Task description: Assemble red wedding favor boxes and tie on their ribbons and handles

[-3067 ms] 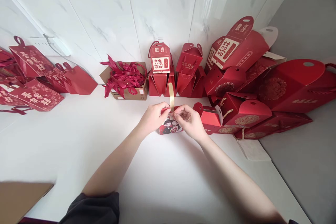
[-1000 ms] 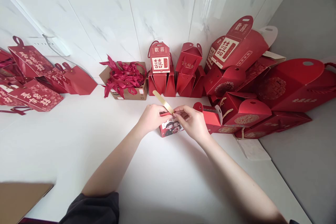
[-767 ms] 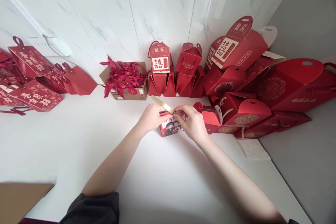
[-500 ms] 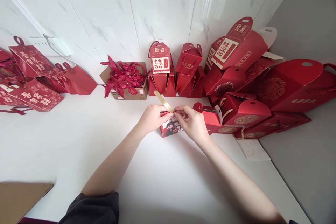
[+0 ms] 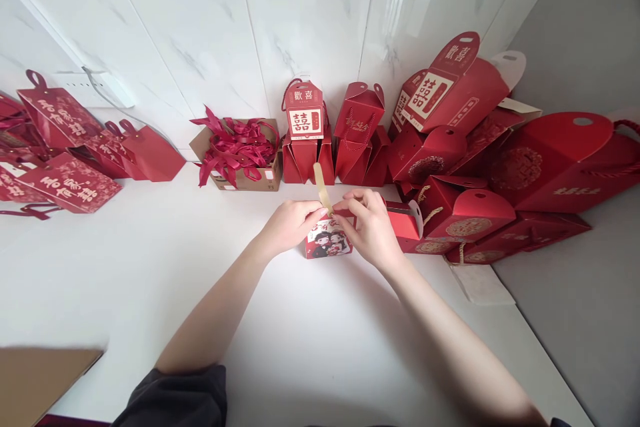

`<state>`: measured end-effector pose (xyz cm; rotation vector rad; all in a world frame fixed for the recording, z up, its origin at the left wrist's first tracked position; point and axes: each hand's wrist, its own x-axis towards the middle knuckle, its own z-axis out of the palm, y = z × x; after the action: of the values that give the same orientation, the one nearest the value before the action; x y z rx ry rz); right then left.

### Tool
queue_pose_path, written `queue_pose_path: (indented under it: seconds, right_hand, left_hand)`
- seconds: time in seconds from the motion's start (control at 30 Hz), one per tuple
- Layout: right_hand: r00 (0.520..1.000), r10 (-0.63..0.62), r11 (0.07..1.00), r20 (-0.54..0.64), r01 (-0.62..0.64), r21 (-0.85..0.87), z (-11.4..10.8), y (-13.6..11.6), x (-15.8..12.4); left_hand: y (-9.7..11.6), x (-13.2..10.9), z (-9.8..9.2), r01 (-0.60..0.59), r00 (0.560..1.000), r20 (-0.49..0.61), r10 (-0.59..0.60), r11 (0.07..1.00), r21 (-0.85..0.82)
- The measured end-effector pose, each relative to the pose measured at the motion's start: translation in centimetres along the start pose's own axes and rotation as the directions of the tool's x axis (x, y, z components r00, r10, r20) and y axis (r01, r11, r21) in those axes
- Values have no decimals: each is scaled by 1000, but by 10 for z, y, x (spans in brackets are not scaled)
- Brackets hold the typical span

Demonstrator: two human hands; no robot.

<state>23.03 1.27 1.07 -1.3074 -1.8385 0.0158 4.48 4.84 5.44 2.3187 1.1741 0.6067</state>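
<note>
A small red box (image 5: 329,244) with a cartoon couple on its front stands on the white table. From its top a gold ribbon strip (image 5: 321,185) sticks up, its upper end free. My left hand (image 5: 295,223) is closed at the top left of the box, thumb and fingers pinching at the ribbon's base. On the other side my right hand (image 5: 367,227) is closed too, its fingertips meeting at the same spot. The fingers partly hide the box's top and the lower end of the ribbon.
A cardboard box (image 5: 250,179) of dark red ribbons stands behind on the left. Red gift boxes (image 5: 305,160) line the tiled wall, with larger ones (image 5: 480,213) piled at right. More red bags (image 5: 70,180) lie far left; a cardboard piece (image 5: 45,380) is front left.
The gold ribbon has swung from leaning left to nearly upright. More of the small box's front shows, and the fingers of my right hand have shifted slightly.
</note>
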Motion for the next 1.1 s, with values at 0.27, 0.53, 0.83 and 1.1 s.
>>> queue_pose_path:
  seconds: [0.27,0.53,0.83,1.1]
  right_hand:
    - [983,127,918,136,-168,360,-3,6,2]
    - [941,226,799,252,-327,505,-2,6,1]
    - [965,186,869,184,-249,428,-1,2,1]
    - [973,146,896,178,-206,393,-5,-2,1]
  left_hand:
    - [0,0,3,-15,1000,-16,14,998,-62]
    - [-5,2,6,-17,1000,-3,17,999,-35]
    - [-4,1,6,-39,999,0,39,999,-4]
    - [-9,2,7,-20,1000,23,19,999,29]
